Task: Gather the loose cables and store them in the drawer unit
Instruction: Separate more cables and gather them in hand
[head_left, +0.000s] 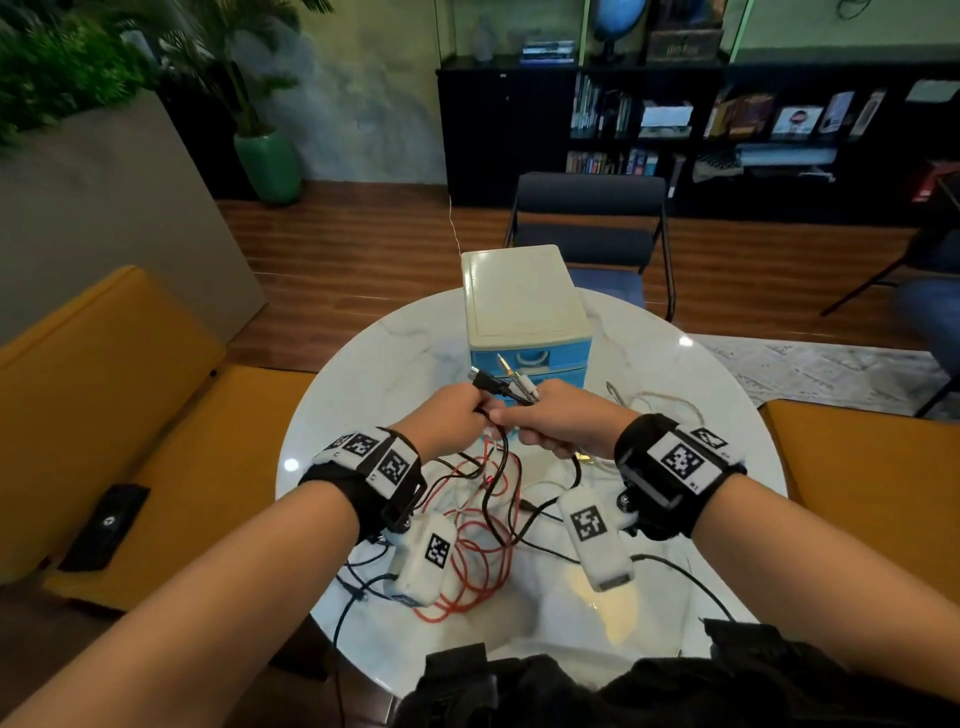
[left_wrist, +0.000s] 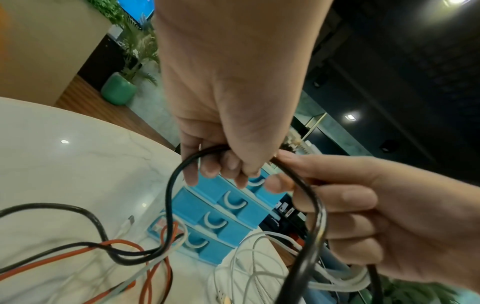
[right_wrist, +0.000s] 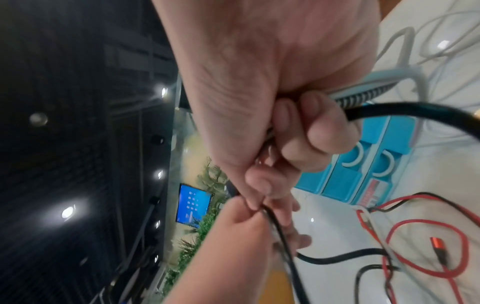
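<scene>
Both hands meet above the round white table (head_left: 363, 364), just in front of the drawer unit (head_left: 522, 301). My right hand (head_left: 550, 418) grips a bundle of cables, whose plug ends (head_left: 501, 384) stick out above its knuckles. My left hand (head_left: 460, 413) pinches a black cable (left_wrist: 176, 174) of that bundle with curled fingers. In the right wrist view the right hand (right_wrist: 298, 127) is closed round the black cable (right_wrist: 389, 111) and a braided one (right_wrist: 439, 95). Red cable (head_left: 480, 561), black and white cables trail loose on the table below. The blue drawers (left_wrist: 228, 214) are closed.
A pale cord (head_left: 667, 402) lies coiled on the table at the right. A dark chair (head_left: 589, 223) stands behind the drawer unit. Yellow seats flank the table, and the left seat (head_left: 104, 405) carries a flat black device (head_left: 106, 525).
</scene>
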